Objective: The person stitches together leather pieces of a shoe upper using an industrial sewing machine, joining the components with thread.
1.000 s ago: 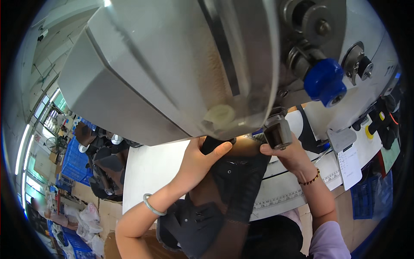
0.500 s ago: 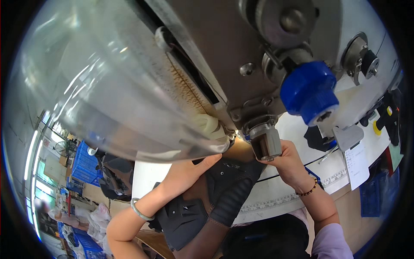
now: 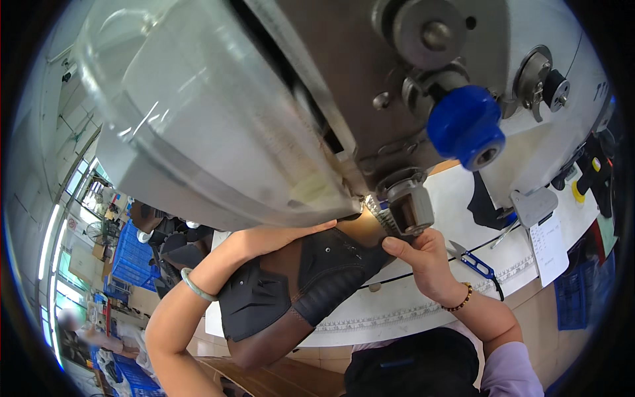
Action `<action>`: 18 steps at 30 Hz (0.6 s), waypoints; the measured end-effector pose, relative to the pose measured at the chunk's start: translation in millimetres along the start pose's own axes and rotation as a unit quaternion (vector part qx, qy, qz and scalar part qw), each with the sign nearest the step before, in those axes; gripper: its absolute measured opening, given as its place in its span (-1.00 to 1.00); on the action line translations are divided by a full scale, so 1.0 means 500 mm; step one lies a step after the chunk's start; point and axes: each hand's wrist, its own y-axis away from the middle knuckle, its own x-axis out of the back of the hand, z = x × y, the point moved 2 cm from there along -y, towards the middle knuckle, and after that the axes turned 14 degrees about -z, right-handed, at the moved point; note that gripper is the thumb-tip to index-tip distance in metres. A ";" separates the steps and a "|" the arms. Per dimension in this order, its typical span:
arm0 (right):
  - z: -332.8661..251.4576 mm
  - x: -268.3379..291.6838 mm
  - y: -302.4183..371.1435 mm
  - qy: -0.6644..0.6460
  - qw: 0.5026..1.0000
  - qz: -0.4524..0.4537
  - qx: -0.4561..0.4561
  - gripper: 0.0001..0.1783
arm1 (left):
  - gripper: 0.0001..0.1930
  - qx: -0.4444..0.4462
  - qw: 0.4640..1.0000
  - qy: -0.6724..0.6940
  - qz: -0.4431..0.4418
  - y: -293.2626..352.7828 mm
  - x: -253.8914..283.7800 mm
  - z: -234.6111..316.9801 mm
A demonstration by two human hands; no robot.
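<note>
A black and brown shoe upper (image 3: 331, 264) lies slantwise under the sewing head, its far end lit beside the metal roller foot (image 3: 411, 205). My left hand (image 3: 278, 240) rests along its upper left edge, one digit stretched toward the stitching point; the other fingers are partly hidden by the clear guard. With thumb on top and fingers bent, my right hand (image 3: 423, 258) pinches the edge of the upper just below the roller. Glare and the machine cover the stitching point in part.
Above my hands hang the clear plastic guard (image 3: 218, 112) and a blue knob (image 3: 466, 126). Blue-handled scissors (image 3: 476, 263) lie right of my right hand, near a ruler strip (image 3: 397, 316) along the table edge. More dark uppers (image 3: 182, 248) and blue crates (image 3: 135, 258) stand at left.
The upper has swung round, its near end moving up and left. My left hand has shifted left with it. My right hand has moved slightly left and down, and the scissors show more fully.
</note>
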 end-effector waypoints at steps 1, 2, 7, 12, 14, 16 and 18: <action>0.001 -0.001 -0.001 0.004 1.000 0.011 0.011 -0.77 | -0.52 -0.029 0.999 -0.015 0.019 -0.001 0.003 0.003; 0.003 -0.002 -0.003 0.009 0.999 0.022 0.022 -0.77 | -0.52 -0.027 0.999 -0.013 0.019 -0.002 0.007 0.000; 0.021 -0.019 -0.003 -0.021 0.997 0.057 0.044 -0.77 | -0.55 -0.009 1.000 -0.009 0.012 -0.009 0.024 0.003; 0.022 -0.014 0.001 0.034 0.999 0.019 0.001 -0.74 | -0.62 0.031 0.992 -0.101 0.067 0.073 0.041 0.041; 0.028 0.023 0.008 0.028 1.000 -0.012 -0.003 -0.72 | -0.67 0.044 0.980 -0.125 0.149 0.131 0.039 0.060; 0.028 0.034 0.017 0.006 0.995 -0.101 -0.024 -0.66 | -0.71 0.047 0.955 -0.153 0.250 0.228 -0.014 0.114; 0.029 0.054 0.012 0.033 0.996 -0.076 -0.025 -0.67 | -0.70 0.018 0.916 -0.229 0.328 0.244 -0.092 0.118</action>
